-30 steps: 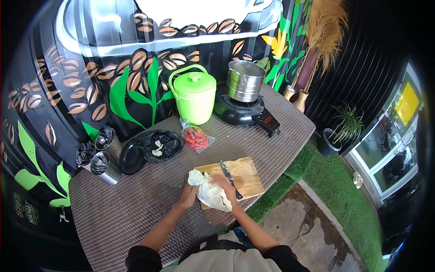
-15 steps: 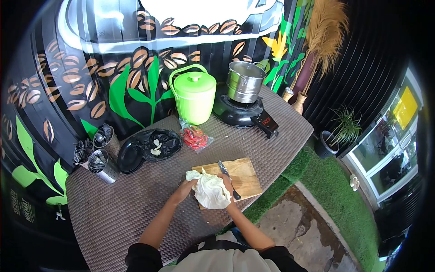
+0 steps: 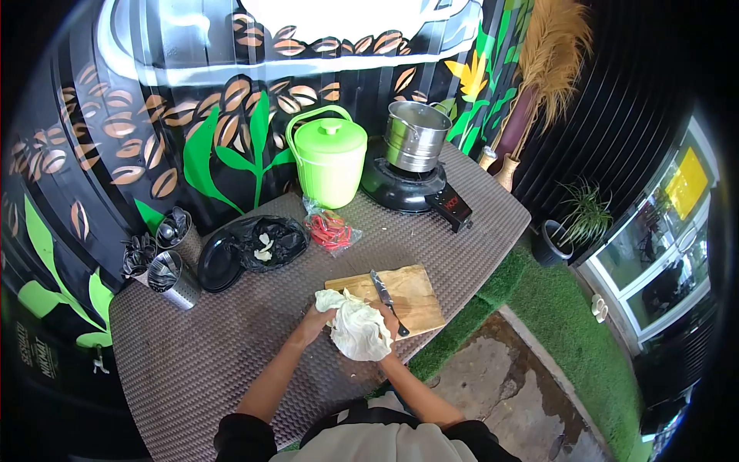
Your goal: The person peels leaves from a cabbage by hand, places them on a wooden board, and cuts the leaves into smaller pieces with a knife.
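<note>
Between my two hands is a pale, crumpled, leafy bundle (image 3: 359,329), perhaps cabbage, above the near left part of a wooden cutting board (image 3: 419,296). My left hand (image 3: 314,323) grips its left side with bent fingers. My right hand (image 3: 389,317) holds its right side, the fingers partly hidden behind it. A knife (image 3: 382,291) with a black handle lies on the board, just beyond my right hand. Part of the board is hidden beneath the bundle.
A lidded green bucket (image 3: 331,158) and a steel pot (image 3: 416,135) on a black stove (image 3: 400,190) stand at the back. Left are a black bag (image 3: 289,245), black plates (image 3: 219,266) and cutlery holders (image 3: 175,286). A bag of red items (image 3: 331,231) lies mid-table (image 3: 231,331).
The lower part of the pale bundle has shifted slightly down and its folds look different. Both hands still hold it, with only small movement.
</note>
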Available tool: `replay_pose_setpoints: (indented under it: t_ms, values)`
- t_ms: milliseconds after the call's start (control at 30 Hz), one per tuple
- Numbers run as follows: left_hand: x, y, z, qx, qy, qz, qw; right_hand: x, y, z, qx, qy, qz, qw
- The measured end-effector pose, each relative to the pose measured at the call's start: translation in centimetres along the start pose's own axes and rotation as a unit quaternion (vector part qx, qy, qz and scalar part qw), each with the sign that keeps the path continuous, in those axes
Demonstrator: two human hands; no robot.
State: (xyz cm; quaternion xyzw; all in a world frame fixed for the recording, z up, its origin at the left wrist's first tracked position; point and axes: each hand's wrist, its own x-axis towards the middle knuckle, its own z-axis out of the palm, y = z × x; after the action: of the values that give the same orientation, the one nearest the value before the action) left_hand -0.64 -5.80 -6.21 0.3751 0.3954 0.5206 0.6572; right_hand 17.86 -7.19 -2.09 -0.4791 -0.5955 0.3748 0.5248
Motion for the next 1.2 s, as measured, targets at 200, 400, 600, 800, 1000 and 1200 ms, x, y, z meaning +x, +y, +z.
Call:
replay_pose_setpoints:
  t_ms: [200,400,600,800,1000,1200]
  values:
    - [-2.1,0.7,1.3,0.020,0.020,0.002,1.000,0.5,0.2,-0.8,-0.002,-0.036,0.002,0.999]
    - [-0.7,0.9,1.3,0.086,0.008,-0.001,0.996,0.5,0.5,-0.7,-0.015,-0.060,0.003,0.998]
    - [0.3,1.1,2.1,0.066,0.028,0.018,0.997,0.5,1.1,-0.3,-0.035,-0.076,0.001,0.996]
    - [-0.1,2.3,2.8,0.065,0.034,0.027,0.997,0.7,1.7,-0.4,-0.056,-0.107,-0.004,0.993]
    - [0.6,1.6,1.0,0.081,0.004,0.054,0.995,1.6,2.3,-1.2,-0.072,-0.140,-0.013,0.987]
    - [0.6,0.8,1.2,0.121,0.031,0.083,0.989,2.3,2.4,-1.3,-0.082,-0.149,-0.020,0.985]
